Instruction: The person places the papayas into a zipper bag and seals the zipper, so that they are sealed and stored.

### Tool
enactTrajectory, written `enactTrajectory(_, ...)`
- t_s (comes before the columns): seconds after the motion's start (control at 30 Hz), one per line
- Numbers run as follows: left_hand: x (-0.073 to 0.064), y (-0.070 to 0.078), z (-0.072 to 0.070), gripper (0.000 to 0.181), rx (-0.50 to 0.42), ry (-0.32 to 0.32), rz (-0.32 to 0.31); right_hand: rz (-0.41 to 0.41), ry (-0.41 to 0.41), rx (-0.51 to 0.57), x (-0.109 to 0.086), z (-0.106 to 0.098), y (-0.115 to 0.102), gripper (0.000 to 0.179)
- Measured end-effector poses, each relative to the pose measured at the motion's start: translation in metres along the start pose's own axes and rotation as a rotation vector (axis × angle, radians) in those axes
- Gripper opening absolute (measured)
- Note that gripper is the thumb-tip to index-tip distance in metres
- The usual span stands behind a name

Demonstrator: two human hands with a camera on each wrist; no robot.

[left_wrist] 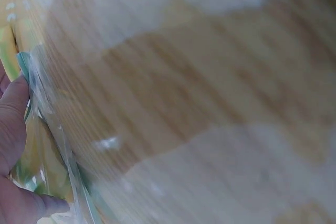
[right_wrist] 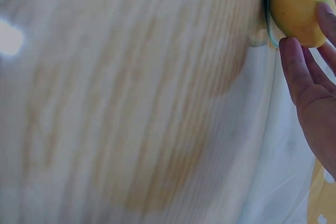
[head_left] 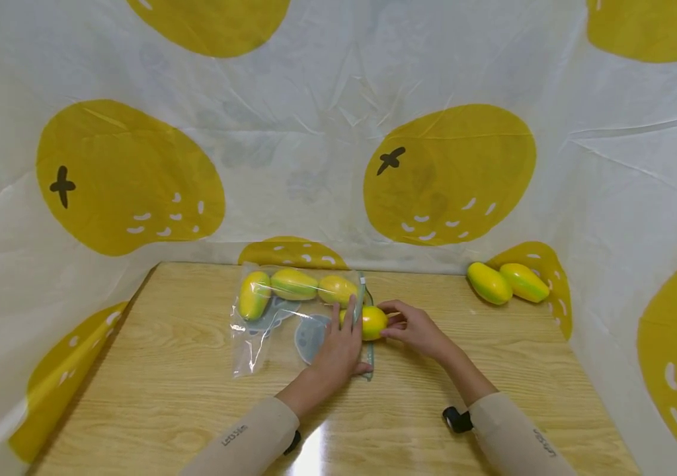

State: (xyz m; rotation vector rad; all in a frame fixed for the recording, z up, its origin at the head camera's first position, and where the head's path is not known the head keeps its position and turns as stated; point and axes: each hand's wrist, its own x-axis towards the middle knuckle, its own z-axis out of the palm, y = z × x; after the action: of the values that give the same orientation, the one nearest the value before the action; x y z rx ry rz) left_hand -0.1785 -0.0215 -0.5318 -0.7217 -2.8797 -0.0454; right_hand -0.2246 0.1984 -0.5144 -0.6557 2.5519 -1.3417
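Observation:
A clear zip bag [head_left: 279,344] with a green-edged mouth lies on the table, and three yellow-green mangoes [head_left: 293,284] show inside along its far side. My left hand [head_left: 335,347] rests on the bag beside its mouth, fingers extended and thumb spread toward the near end of the zip strip. At that mouth sits another mango [head_left: 374,322], partly within the bag. My right hand [head_left: 418,330] holds its outer end between thumb and fingers. In the right wrist view, the fingertips [right_wrist: 293,48] touch the mango's lower end, close to the green bag edge.
Two more mangoes [head_left: 508,283] lie together at the table's back right corner. A white cloth with yellow fruit prints [head_left: 315,165] hangs behind and on both sides of the wooden table [head_left: 178,344]. Grey printed shapes [head_left: 310,337] mark the bag.

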Motion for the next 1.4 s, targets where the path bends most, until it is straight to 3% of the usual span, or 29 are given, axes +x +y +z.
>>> enactTrajectory(0.2,-0.001,0.0,0.0,0.121,0.067,0.037,0.016,0.016,0.004,0.014,0.003,0.005,-0.004,0.049)
enactTrajectory(0.6,-0.003,-0.003,-0.002,0.123,0.089,0.065,0.033,0.033,-0.007,0.02,0.013,0.014,-0.012,0.05)
enactTrajectory(1.0,-0.003,-0.005,-0.003,0.122,0.146,0.029,0.032,0.061,0.025,-0.008,0.014,0.014,-0.015,0.043)
enactTrajectory(1.4,-0.002,-0.006,-0.004,0.122,0.113,0.01,0.031,0.013,0.08,0.0,0.02,0.027,-0.013,0.04)
